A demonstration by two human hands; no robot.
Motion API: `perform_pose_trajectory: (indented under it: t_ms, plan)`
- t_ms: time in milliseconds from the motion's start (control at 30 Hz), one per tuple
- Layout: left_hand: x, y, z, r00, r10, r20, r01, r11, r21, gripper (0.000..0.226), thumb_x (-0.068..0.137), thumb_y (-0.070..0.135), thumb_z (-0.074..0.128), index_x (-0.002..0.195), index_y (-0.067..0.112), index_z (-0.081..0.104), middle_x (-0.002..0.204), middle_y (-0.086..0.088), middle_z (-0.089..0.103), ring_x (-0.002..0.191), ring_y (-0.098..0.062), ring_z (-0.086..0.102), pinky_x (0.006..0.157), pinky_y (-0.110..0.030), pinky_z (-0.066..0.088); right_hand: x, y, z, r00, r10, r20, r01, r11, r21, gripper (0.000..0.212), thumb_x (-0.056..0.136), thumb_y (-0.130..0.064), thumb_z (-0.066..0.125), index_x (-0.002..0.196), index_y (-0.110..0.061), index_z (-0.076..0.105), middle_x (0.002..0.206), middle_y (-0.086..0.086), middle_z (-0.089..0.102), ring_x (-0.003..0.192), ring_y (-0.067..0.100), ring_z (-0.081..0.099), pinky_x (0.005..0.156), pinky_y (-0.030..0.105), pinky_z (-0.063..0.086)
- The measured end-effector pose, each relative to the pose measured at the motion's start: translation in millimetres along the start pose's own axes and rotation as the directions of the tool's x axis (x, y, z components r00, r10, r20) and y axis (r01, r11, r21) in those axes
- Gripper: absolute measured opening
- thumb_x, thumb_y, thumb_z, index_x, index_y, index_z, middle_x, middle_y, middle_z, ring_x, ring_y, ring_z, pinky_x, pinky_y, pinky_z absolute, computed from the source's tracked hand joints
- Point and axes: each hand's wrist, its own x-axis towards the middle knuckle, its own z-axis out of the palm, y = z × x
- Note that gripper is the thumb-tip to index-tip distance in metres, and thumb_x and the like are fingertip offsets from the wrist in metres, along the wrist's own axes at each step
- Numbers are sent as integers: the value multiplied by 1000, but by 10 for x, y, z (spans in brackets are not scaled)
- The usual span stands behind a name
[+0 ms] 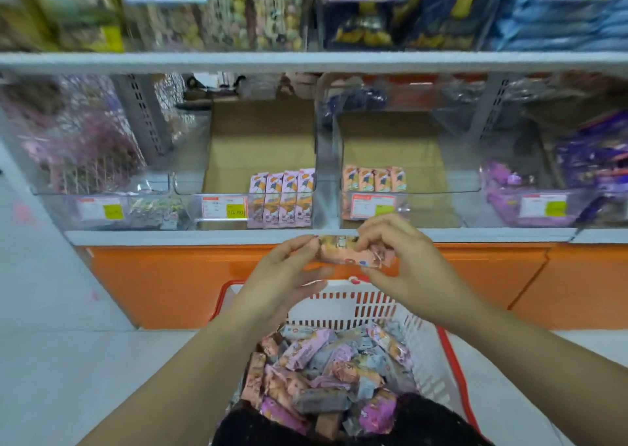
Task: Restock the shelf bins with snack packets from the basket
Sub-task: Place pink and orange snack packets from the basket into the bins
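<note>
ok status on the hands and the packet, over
Hands: left hand, right hand both pinching one orange packet. Packet above the basket, not yet binned. Nothing between it and the orange-packet bin.

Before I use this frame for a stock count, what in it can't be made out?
Head view only:
- held packet: print blurred, ends covered by the left hand and right hand.
- price tag: small print unreadable.
- top shelf goods: motion-blurred.
- basket: near end hidden by a dark shape and cut off at the bottom edge; lower packets buried.
</note>
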Motion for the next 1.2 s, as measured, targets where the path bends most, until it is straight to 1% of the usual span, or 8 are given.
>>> perform_pose_trajectory:
  t_ms: [300, 400, 500, 667, 833, 967, 1100, 1200]
  plan:
    - [-155, 254, 748, 991, 133, 7, -128, 970, -204, 41, 92, 2, 55, 124, 27, 51, 108, -8, 66, 86, -23, 68, 81, -37, 55, -250, -74, -501, 957, 54, -285, -71, 996, -50, 46, 75, -7, 76, 101, -36, 53, 108, -17, 51, 94, 0, 53, 82, 4, 37]
    - [-121, 260, 1039, 984, 178, -23, -179, 957, -229, 28, 91, 0, 56, 112, 19, 55, 111, -12, 66, 98, -26, 67, 86, -36, 54, -196, -54, -584, 790, 448, -418, -282, 872, 400, 49, 79, -15, 74, 113, -34, 44, 106, -16, 56, 92, 0, 59, 80, 15, 46]
    - [-37, 167, 1315, 971, 234, -56, -240, 959, -154, 17, 88, -3, 58, 93, 13, 54, 106, -16, 65, 99, -26, 64, 88, -35, 53, -126, -26, -552, 698, 672, -249, -259, 560, 787, 45, 85, -16, 68, 122, -21, 42, 102, 5, 69, 89, 17, 69, 73, 27, 57]
    - [203, 90, 1453, 926, 376, -33, -364, 912, 188, 15, 87, 9, 65, 94, 19, 56, 92, 0, 65, 77, -6, 60, 75, -21, 51, 55, 144, -603, 678, 706, -204, -219, 459, 861, 50, 88, -9, 65, 127, -26, 37, 104, 9, 70, 86, 21, 72, 69, 27, 58]
    - [554, 180, 1205, 803, 596, -13, -471, 647, 600, 17, 91, 22, 61, 101, 35, 54, 105, 23, 52, 94, 15, 52, 89, -15, 42, 514, 478, -849, 675, 645, -358, -293, 680, 673, 43, 84, -7, 68, 115, -22, 44, 113, 9, 66, 97, 19, 67, 82, 36, 56]
    - [880, 63, 942, 713, 696, -90, -307, 424, 852, 31, 89, 22, 59, 115, 39, 54, 121, 17, 44, 127, -8, 33, 110, -38, 27, 934, 914, -958, 693, 587, -419, -454, 806, 379, 46, 85, -10, 68, 126, -12, 48, 114, 3, 65, 95, 14, 62, 86, 32, 52]
    - [1060, 4, 877, 746, 654, -125, -198, 398, 896, 39, 89, 22, 60, 126, 34, 53, 142, 9, 39, 141, -18, 16, 115, -44, 13, 1210, 1346, -893, 752, 608, -254, -633, 774, -21, 35, 87, -8, 64, 121, -4, 56, 115, 11, 66, 101, 23, 62, 66, 14, 41]
    - [1143, -39, 845, 749, 653, -115, -221, 409, 885, 36, 88, 19, 59, 122, 30, 58, 140, 7, 41, 137, -18, 19, 112, -53, 22, 1296, 1539, -815, 704, 709, -50, -698, 677, -233, 31, 86, -11, 66, 115, -2, 61, 116, 13, 65, 106, 27, 60, 76, 22, 42]
